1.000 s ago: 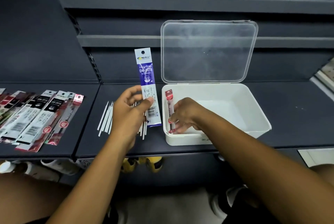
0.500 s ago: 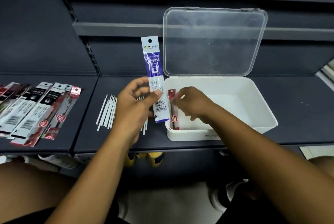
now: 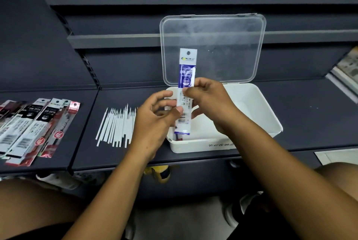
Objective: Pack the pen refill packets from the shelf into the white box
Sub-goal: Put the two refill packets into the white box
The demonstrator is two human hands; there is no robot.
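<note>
A blue and white refill packet [image 3: 186,77] stands upright over the left end of the white box [image 3: 259,108]. My left hand [image 3: 155,121] pinches its lower half between thumb and fingers. My right hand [image 3: 210,102] pinches its middle from the right. The box sits on the dark shelf with its clear lid [image 3: 213,50] standing open behind it. A red packet [image 3: 177,137] lies inside the box at its left end, mostly hidden by the blue one. More packets [image 3: 34,125], black, white and red, lie fanned on the shelf at far left.
A row of loose white refill tubes [image 3: 116,125] lies on the shelf between the packets and the box. The shelf front edge [image 3: 174,159] runs below the box. Shoes show on the floor underneath. Printed material [image 3: 348,67] lies at the right edge.
My right hand let go of the red packet, which now lies in the box, and rose to take the blue packet. My left hand carried the blue packet rightward over the box.
</note>
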